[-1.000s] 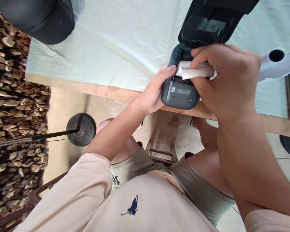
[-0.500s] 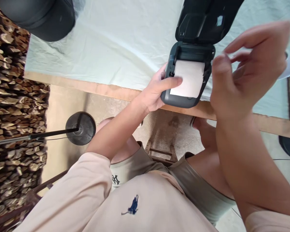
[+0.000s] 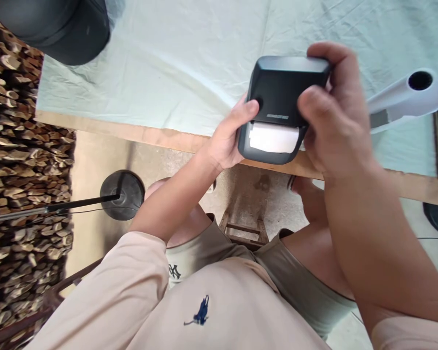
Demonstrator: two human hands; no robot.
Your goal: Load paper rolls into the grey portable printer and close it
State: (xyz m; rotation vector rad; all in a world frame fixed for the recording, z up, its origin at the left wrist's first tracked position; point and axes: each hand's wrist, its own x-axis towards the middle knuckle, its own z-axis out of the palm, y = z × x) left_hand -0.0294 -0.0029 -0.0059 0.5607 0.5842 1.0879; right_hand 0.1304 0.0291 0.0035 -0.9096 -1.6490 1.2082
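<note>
One person in a pale shirt (image 3: 219, 306) and olive shorts (image 3: 200, 248) is facing the table, and wooden stool legs (image 3: 244, 231) are showing between the knees. Left of the person, a round black base (image 3: 122, 194) is standing on the floor with a pole (image 3: 82, 200) rising from it. Farther on, the dark printer (image 3: 284, 90) is being held over the table's near wooden edge (image 3: 149, 136); whether it is touching the table, I cannot tell. The left hand (image 3: 229, 136) is gripping its left side, thumb lying on the lid. The right hand (image 3: 337, 112), slightly blurred, is clasping the right side, thumb on the lid and forefinger at the far corner. The lid is lying down, and white paper (image 3: 273, 138) is showing along its near end. Just right of that hand, a white handheld device (image 3: 405, 104) is lying on the pale cloth (image 3: 186, 63). Split firewood (image 3: 25, 160) is filling the left side, and a black container (image 3: 58, 31) is standing on the far left.
</note>
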